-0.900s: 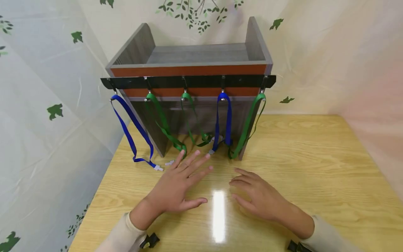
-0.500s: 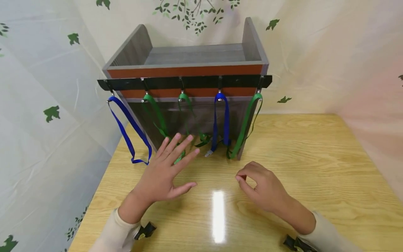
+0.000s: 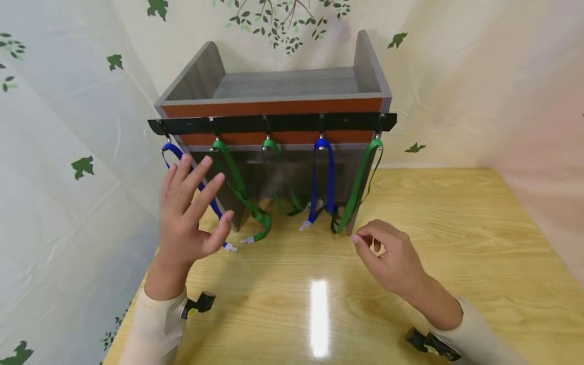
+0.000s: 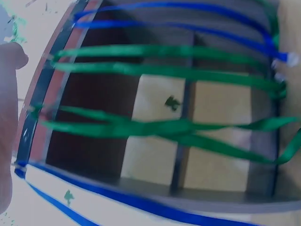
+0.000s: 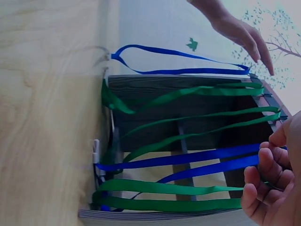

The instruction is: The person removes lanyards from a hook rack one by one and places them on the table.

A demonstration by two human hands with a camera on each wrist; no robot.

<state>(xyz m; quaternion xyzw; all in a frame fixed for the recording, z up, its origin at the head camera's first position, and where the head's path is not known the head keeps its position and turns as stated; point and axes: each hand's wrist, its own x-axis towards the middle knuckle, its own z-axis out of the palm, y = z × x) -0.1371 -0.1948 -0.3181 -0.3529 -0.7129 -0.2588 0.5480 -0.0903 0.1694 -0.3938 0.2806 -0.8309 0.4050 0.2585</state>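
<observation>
My left hand (image 3: 189,218) is raised with fingers spread and holds nothing. In the head view it overlaps the blue lanyard (image 3: 214,205) at the left end of a black hook rail (image 3: 292,123). Beside that lanyard hang two green lanyards, one (image 3: 234,172) twisted lower down with its pale clip (image 3: 247,240) on the table. Further right are another blue lanyard (image 3: 330,172) and a green lanyard (image 3: 356,197) at the end hook. My right hand (image 3: 392,258) hovers over the table, in front of the right end, its fingers loosely curled and empty, as the right wrist view also shows.
The rail crosses the front of a grey wooden stand (image 3: 285,83) with an open top tray and a red-brown band. It stands on a wood-grain table (image 3: 456,243) against leaf-print cloth (image 3: 456,76). Wrist cameras (image 3: 201,304) sit at both cuffs.
My left hand has moved left and up, away from the green lanyard's lower end, uncovering its clip. My right hand's fingers have curled in, and it has shifted slightly right and up.
</observation>
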